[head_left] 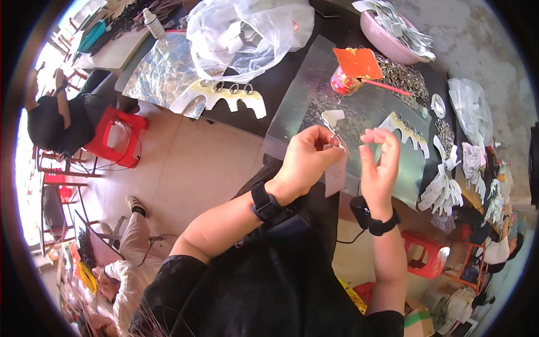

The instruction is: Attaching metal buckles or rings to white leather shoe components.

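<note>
My left hand (306,160) is closed in a pinch on a small metal ring (336,140) at a white cut-out strip (335,177). One part of the strip shows above the fingertips, and another hangs below them. Just to the right, my right hand (380,165) has its fingers curved and apart, with nothing visible between them. A scalloped white piece (403,128) with several rings along its upper edge lies on the clear sheet (286,121) beyond my right hand. Another scalloped white piece (193,96) with rings rests at the table's left edge.
A red tin (343,84) carries an orange card (357,62) and a red-handled stick (387,86). Loose metal rings (401,78) are heaped beside it. Behind are a pink basket (382,36) of white pieces and a plastic bag (247,39). White pieces (441,191) are piled at right.
</note>
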Demonstrator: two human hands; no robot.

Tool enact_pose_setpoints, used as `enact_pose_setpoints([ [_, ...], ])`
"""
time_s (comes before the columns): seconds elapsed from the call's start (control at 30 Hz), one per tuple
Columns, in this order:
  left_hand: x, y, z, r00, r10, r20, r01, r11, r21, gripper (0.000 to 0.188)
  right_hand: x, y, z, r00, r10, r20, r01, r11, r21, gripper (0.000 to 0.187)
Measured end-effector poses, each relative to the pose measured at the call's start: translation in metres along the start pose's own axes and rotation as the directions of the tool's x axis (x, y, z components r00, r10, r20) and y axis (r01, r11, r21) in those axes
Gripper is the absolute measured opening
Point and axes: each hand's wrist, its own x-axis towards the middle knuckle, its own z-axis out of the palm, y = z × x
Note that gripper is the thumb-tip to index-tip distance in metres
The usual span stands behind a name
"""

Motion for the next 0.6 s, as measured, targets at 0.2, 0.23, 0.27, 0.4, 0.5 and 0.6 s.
enact_pose_setpoints([
  [0.2, 0.000, -0.006, 0.002, 0.994, 0.103, -0.035, -0.094, 0.976, 0.198, 0.009, 0.000, -0.016, 0.002, 0.994, 0.004, 0.112, 0.023, 0.973, -0.230, 0.040],
  [0.23, 0.000, -0.007, 0.001, 0.990, 0.134, -0.037, -0.121, 0.962, 0.244, 0.009, 0.000, -0.015, 0.004, 0.990, 0.013, 0.142, 0.023, 0.968, -0.248, 0.040],
  [0.27, 0.000, -0.007, 0.000, 0.990, 0.133, -0.035, -0.121, 0.962, 0.244, 0.009, -0.001, -0.017, 0.005, 0.990, 0.013, 0.139, 0.022, 0.968, -0.250, 0.040],
  [0.4, -0.001, -0.001, -0.004, 0.996, 0.091, 0.002, -0.087, 0.950, 0.301, 0.011, -0.007, -0.014, 0.014, 0.986, 0.133, 0.105, -0.121, 0.986, -0.117, 0.028],
  [0.5, -0.001, 0.005, -0.004, 0.999, 0.041, 0.008, -0.042, 0.987, 0.157, 0.011, -0.014, -0.018, 0.021, 0.965, 0.261, 0.034, -0.262, 0.945, 0.196, 0.021],
  [0.6, 0.001, 0.001, -0.006, 1.000, 0.031, -0.005, -0.031, 0.999, 0.025, 0.011, -0.018, -0.015, 0.023, 0.943, 0.330, 0.037, -0.322, 0.885, 0.336, 0.019],
])
